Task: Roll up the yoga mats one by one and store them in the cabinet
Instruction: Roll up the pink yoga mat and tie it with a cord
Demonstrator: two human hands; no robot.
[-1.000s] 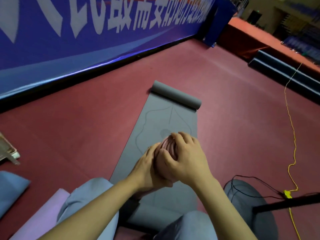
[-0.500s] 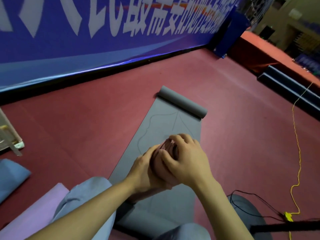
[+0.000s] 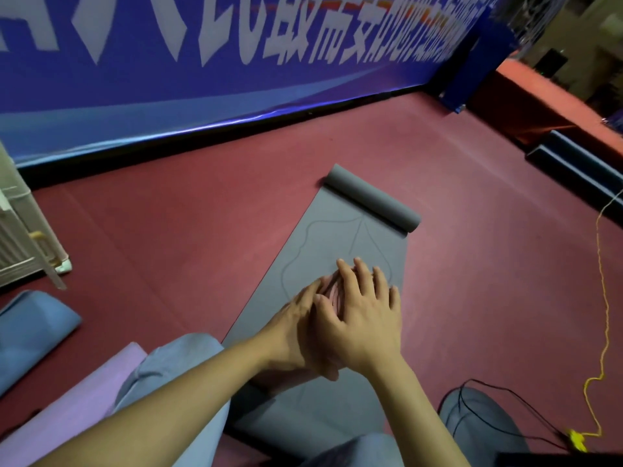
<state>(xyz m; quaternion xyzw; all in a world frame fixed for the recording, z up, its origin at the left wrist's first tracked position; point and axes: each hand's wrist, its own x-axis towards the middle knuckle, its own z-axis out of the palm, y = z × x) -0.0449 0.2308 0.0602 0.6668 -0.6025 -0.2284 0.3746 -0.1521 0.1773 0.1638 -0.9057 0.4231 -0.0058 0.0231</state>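
A grey yoga mat point(image 3: 340, 244) lies flat on the red floor in front of me, and its far end is curled into a small roll point(image 3: 371, 200). Both of my hands hover together over the middle of the mat. My right hand point(image 3: 364, 318) lies across my left hand point(image 3: 296, 328), fingers of both stretched out straight, and neither holds anything. I cannot tell whether my left fingertips touch the mat. A purple mat point(image 3: 67, 409) lies flat at the lower left beside my knee. At the left edge sits a blue folded or rolled mat point(image 3: 30, 328).
A white slatted cabinet point(image 3: 20, 237) stands at the far left. A blue banner wall point(image 3: 202, 62) runs along the back. Dark steps point(image 3: 573, 163) rise at the right. A yellow cord point(image 3: 603, 298) and a black cable point(image 3: 505, 406) trail over the floor at the right.
My hands were clasped together with curled fingers; now the fingers of both are stretched out flat. The view has tilted up and swung left a little.
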